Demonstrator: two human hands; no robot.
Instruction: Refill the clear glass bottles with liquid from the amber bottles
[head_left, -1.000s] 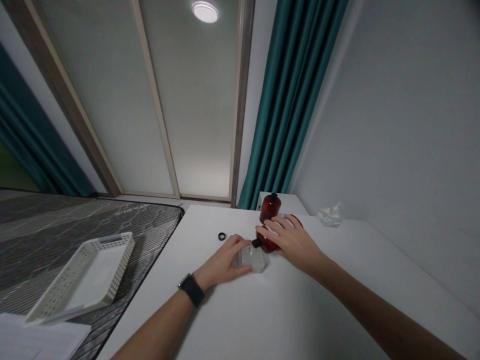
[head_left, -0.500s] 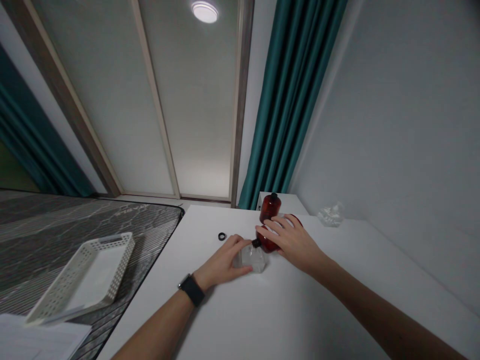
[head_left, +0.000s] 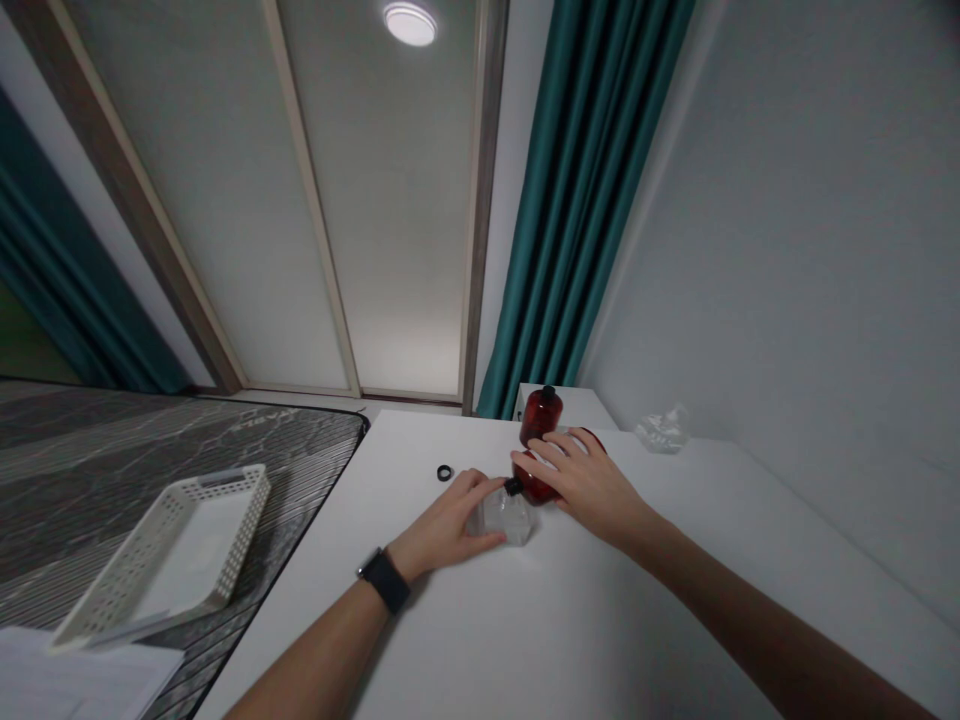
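My left hand (head_left: 456, 520), with a dark watch on its wrist, is closed around a clear bottle (head_left: 508, 518) standing on the white table. A black cap (head_left: 513, 486) sits at the top of this bottle, close to my left index finger. Beside it, my right hand (head_left: 574, 480) lies curved over an amber bottle (head_left: 532, 488), which touches or nearly touches the clear one. Part of another red-brown bottle (head_left: 594, 437) shows behind my right fingers, mostly hidden. Just beyond them an amber bottle (head_left: 541, 415) with a black top stands upright.
A small black ring (head_left: 445, 473) lies left of the bottles on the white table (head_left: 525, 640). Crumpled clear plastic (head_left: 663, 430) rests by the wall. To the left, a white basket (head_left: 251, 520) and papers (head_left: 82, 675) lie on a grey striped surface. A white box-like unit (head_left: 585, 408) stands behind the table.
Hardly anything differs. Both hands and the bottles keep their places; the black cap at the clear bottle's top looks very slightly shifted.
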